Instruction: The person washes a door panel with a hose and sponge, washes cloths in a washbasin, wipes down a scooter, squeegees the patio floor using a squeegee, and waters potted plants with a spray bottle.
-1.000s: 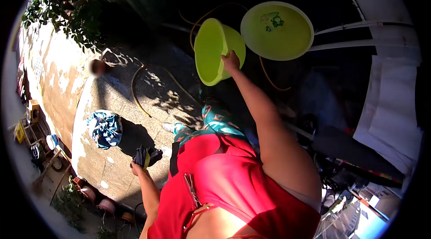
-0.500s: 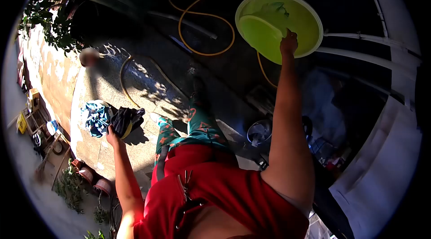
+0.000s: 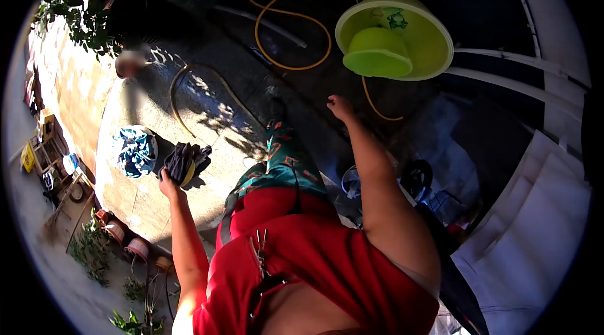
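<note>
My left hand [image 3: 168,184] is closed on a bunched dark cloth [image 3: 180,162] with a bit of yellow showing at its edge. Just left of it, a blue-and-white patterned bundle of cloth [image 3: 136,150] sits on the sunlit paving. My right hand [image 3: 340,107] is in the air below the basins, its fingers loosely bent and apart, with no object visible in it. A small bright green basin [image 3: 377,53] rests tilted inside a large yellow-green basin [image 3: 431,36], which has a dark green printed picture on its inner wall.
A yellow hose [image 3: 292,69] loops over the dark ground, and another hose [image 3: 173,102] curves across the paving. White pipes [image 3: 503,52] run along the right wall. Potted plants [image 3: 137,249] and a wooden rack [image 3: 47,162] stand on the left. A dark round container [image 3: 416,179] is near my right arm.
My right hand has let go of the small green basin and drawn back toward me. My left hand has moved right with the dark cloth, away from the blue-and-white bundle.
</note>
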A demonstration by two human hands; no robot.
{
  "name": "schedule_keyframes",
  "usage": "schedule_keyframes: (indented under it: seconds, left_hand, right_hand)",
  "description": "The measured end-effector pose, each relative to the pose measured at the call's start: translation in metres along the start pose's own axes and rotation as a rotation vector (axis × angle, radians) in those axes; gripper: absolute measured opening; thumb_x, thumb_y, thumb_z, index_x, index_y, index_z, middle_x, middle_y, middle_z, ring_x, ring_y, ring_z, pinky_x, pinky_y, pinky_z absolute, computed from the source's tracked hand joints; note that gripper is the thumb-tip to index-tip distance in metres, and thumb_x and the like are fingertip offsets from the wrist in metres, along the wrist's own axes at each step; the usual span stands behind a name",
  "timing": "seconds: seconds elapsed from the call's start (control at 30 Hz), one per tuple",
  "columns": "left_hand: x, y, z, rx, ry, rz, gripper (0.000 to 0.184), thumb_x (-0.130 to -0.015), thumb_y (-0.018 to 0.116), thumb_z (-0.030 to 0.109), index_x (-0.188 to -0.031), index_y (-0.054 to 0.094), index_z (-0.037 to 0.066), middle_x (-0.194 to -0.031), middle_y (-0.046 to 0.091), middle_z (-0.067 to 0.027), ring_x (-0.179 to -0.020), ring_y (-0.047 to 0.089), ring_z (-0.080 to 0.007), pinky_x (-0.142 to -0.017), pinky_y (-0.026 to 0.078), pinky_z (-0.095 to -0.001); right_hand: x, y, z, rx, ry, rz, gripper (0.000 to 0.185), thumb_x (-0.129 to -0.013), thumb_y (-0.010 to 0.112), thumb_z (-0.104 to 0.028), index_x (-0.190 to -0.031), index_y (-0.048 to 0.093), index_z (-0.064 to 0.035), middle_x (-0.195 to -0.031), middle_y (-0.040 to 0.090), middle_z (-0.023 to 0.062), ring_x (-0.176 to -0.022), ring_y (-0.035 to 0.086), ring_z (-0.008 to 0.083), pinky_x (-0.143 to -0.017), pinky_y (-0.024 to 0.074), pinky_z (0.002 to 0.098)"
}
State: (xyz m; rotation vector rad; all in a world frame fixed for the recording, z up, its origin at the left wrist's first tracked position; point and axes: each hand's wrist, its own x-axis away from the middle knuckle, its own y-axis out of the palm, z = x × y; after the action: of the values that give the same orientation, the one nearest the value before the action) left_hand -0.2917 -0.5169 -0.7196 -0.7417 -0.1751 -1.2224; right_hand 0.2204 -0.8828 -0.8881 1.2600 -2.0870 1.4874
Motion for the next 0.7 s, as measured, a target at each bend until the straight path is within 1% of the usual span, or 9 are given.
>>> schedule_keyframes:
  seconds: [0.03,0.07,0.17,0.27,0.3,0.33,0.4,0.6,0.7]
  left_hand:
    - [0.0,-0.008,-0.005,0.023,0.017,0.029,0.025,-0.084,0.063,0.023,-0.095,0.067,0.001,-0.093,0.066,-0.006,-0.081,0.062,-0.0171,-0.075,0.049,-0.03]
    - [-0.013,-0.024,-0.018,0.006,-0.068,0.066,0.025,-0.084,0.063,0.024,-0.095,0.067,0.002,-0.092,0.066,-0.0062,-0.08,0.062,-0.0172,-0.074,0.049,-0.0304]
    - [-0.003,-0.047,-0.026,0.073,-0.022,0.076,0.023,-0.084,0.063,0.023,-0.094,0.068,0.003,-0.091,0.066,-0.0064,-0.08,0.062,-0.0172,-0.074,0.049,-0.0307]
    - [0.001,-0.08,-0.051,0.128,-0.081,0.158,0.024,-0.083,0.064,0.023,-0.094,0.067,0.002,-0.092,0.066,-0.0074,-0.08,0.062,-0.0184,-0.074,0.049,-0.0302]
    - [0.01,-0.088,-0.055,0.175,-0.073,0.19,0.025,-0.082,0.065,0.023,-0.094,0.067,0.001,-0.093,0.066,-0.0079,-0.08,0.063,-0.0191,-0.075,0.05,-0.0311]
    - [0.015,-0.099,-0.059,0.198,-0.105,0.223,0.026,-0.081,0.064,0.022,-0.094,0.066,0.0,-0.094,0.066,-0.0088,-0.081,0.064,-0.0196,-0.076,0.051,-0.032]
    - [0.011,-0.131,-0.087,0.328,-0.1,0.225,0.027,-0.081,0.064,0.02,-0.096,0.064,-0.002,-0.093,0.066,-0.0101,-0.082,0.064,-0.0199,-0.076,0.051,-0.0319]
    - [0.042,-0.24,-0.12,0.625,-0.094,0.452,0.029,-0.077,0.069,0.02,-0.096,0.064,-0.001,-0.092,0.065,-0.0093,-0.081,0.063,-0.0185,-0.076,0.05,-0.0316]
    - [0.061,-0.306,-0.126,0.86,-0.159,0.54,0.03,-0.077,0.069,0.023,-0.095,0.064,-0.001,-0.094,0.065,-0.0121,-0.082,0.065,-0.0214,-0.077,0.052,-0.0331]
  right_hand:
    - [0.001,0.026,0.002,-0.019,-0.064,-0.013,0.035,-0.084,0.066,-0.023,-0.115,0.062,-0.0063,-0.105,0.067,0.0138,-0.097,0.064,0.0288,-0.084,0.0505,0.0369]
    - [0.012,0.032,-0.014,-0.022,-0.067,-0.071,0.036,-0.084,0.066,-0.023,-0.115,0.062,-0.0056,-0.107,0.066,0.0148,-0.099,0.063,0.0304,-0.086,0.0497,0.0382]
    - [0.034,0.047,-0.063,0.001,-0.146,-0.181,0.035,-0.082,0.067,-0.023,-0.111,0.064,-0.0041,-0.108,0.066,0.0176,-0.101,0.062,0.0338,-0.088,0.0488,0.0408]
    - [0.036,0.068,-0.089,0.07,-0.288,-0.162,0.036,-0.081,0.068,-0.022,-0.113,0.064,-0.0077,-0.096,0.068,0.0124,-0.09,0.065,0.027,-0.078,0.0515,0.0375]
    - [0.041,0.063,-0.108,0.118,-0.281,-0.18,0.036,-0.081,0.067,-0.023,-0.113,0.063,-0.0085,-0.097,0.068,0.0114,-0.092,0.065,0.0272,-0.08,0.0514,0.0381]
    - [0.045,0.057,-0.129,0.152,-0.242,-0.226,0.035,-0.081,0.066,-0.023,-0.112,0.064,-0.0079,-0.111,0.065,0.0161,-0.104,0.061,0.0333,-0.089,0.0487,0.0406]
    - [0.053,0.05,-0.169,0.27,-0.289,-0.232,0.035,-0.082,0.065,-0.027,-0.113,0.064,-0.009,-0.113,0.064,0.015,-0.107,0.059,0.0326,-0.09,0.0479,0.0417]
    - [0.09,0.098,-0.283,0.338,-0.598,-0.22,0.039,-0.085,0.064,-0.027,-0.118,0.061,-0.0078,-0.099,0.068,0.0129,-0.094,0.065,0.0263,-0.082,0.0498,0.0382]
    - [0.126,0.176,-0.335,0.154,-0.587,-0.575,0.042,-0.088,0.062,-0.031,-0.122,0.06,-0.0074,-0.098,0.068,0.0087,-0.091,0.065,0.0205,-0.081,0.0489,0.0345]
